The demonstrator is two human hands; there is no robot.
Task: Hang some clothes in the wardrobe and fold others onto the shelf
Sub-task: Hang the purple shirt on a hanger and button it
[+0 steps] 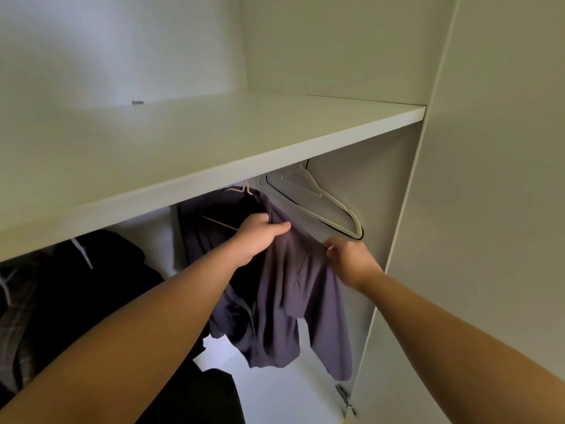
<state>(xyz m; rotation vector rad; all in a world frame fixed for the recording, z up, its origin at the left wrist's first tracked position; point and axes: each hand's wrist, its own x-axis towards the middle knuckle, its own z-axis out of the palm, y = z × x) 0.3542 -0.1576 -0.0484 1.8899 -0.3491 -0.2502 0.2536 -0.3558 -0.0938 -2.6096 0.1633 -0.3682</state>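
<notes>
**Both hands on the purple garment under the shelf**

Head camera, and we're looking straight into the wardrobe, both bare arms reaching in beneath the white shelf [214, 142]. There's the purple garment [290, 301], hanging on a pale hanger [244, 188] whose hook vanishes behind the shelf's front edge (the rail itself is hidden).

The left hand [263, 237] is up by the collar, fingers curled into a bunch of fabric and thumb stretched out to the right across the cloth. The right hand [351, 264] sits just beside it, lower and to the right. It pinches the cloth's edge at the shoulder between thumb and fingertips. The hands are close but not touching, with purple fabric running between them.

The garment's body and one sleeve droop loosely, and the hem hangs above the white surface below [275, 393]. Behind the right hand, empty white hangers [324, 206] tilt toward the right side panel [397, 194]. Off to the left, dark clothes [91, 286] hang under the same shelf.

On top of the shelf, at the back, there's a small metal piece [137, 102], too small to identify. At bottom right, a metal hinge [347, 399] sits on the panel's edge.
</notes>
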